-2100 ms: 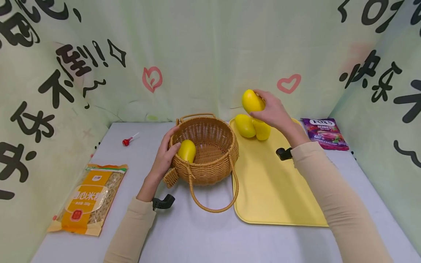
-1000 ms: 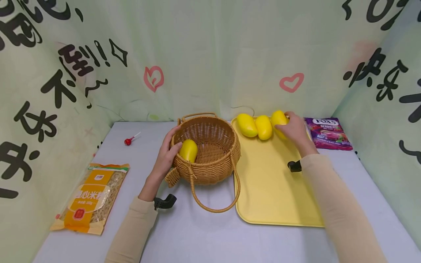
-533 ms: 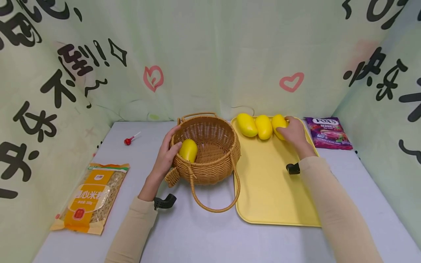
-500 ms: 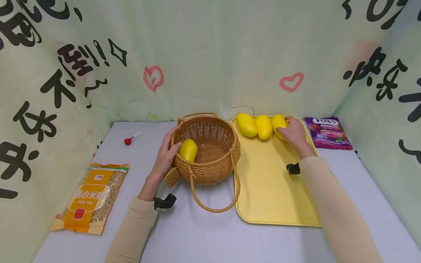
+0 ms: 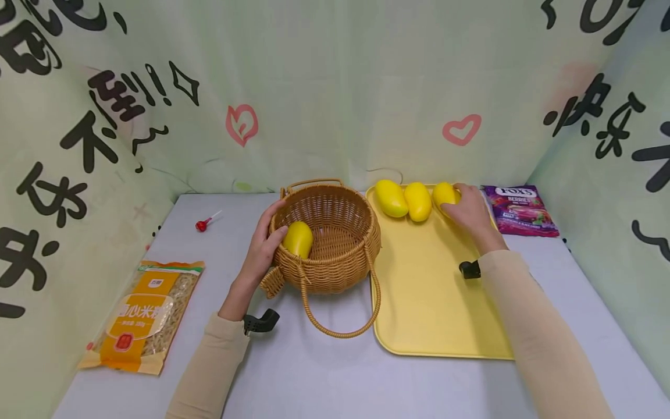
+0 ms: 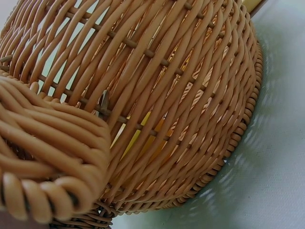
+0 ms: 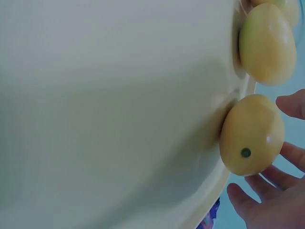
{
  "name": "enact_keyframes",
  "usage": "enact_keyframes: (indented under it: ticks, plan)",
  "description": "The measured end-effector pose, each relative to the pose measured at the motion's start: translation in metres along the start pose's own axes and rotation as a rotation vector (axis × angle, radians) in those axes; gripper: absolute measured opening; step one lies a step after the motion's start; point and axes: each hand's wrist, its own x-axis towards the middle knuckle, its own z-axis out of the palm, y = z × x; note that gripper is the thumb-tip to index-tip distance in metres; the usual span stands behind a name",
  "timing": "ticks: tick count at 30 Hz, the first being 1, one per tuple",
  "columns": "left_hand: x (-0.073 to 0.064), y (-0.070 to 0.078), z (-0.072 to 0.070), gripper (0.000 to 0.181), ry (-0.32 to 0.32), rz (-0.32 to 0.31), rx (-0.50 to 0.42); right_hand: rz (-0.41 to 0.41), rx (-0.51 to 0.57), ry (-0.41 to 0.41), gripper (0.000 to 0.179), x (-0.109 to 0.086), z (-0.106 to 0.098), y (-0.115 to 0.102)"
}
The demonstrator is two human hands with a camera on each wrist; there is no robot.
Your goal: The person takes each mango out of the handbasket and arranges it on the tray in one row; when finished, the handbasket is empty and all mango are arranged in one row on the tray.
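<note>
At the twelve o'clock edge of the yellow tray (image 5: 437, 302), the rightmost mango (image 5: 444, 194) rests beside the person's right hand (image 5: 468, 210). The fingers and thumb of that hand are loosely spread around its right side; in the right wrist view the thumb seems just apart from the fruit, though the murky colour there makes contact hard to judge. At nine o'clock from this fruit lie the middle mango (image 5: 417, 202), just apart from it, and, farther along, the leftmost mango (image 5: 391, 198).

At nine o'clock from the tray stands the wicker basket (image 5: 335, 279), upright on the white table (image 5: 314, 375). The left hand (image 5: 262, 244) grips its rim at nine o'clock, thumb laid over the edge. Inside, toward eight o'clock, rests a fourth mango (image 5: 297, 240); a looped handle (image 5: 340, 336) drops toward six o'clock and a second handle (image 5: 314, 182) arches at twelve.

From the basket, a purple Fox's pack (image 5: 518, 210) lies at three o'clock beyond the tray, a red lollipop (image 5: 201, 226) at nine, and a pouch with an orange label (image 5: 149, 317) at eight. A pale green curtain (image 5: 335, 87) hangs behind at twelve.
</note>
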Motion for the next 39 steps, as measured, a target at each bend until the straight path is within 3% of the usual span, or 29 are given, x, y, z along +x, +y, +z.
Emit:
enact_keyframes:
  ticks: [8,16,29,39]
  plan:
    - [-0.001,0.007,0.000,0.059,-0.007,-0.008,0.001,-0.014,-0.001,0.020,0.073,-0.001,-0.003,-0.005]
    - [-0.001,0.007,0.000,0.060,0.000,-0.005,0.008,-0.098,-0.023,0.033,0.068,-0.005,-0.012,-0.028]
    - [-0.001,0.005,-0.001,0.059,-0.006,0.001,-0.010,-0.385,-0.048,-0.055,0.063,-0.007,-0.014,-0.090]
    - [-0.001,0.006,0.000,0.059,-0.006,-0.009,-0.006,-0.539,-0.065,-0.149,0.061,-0.018,-0.014,-0.135]
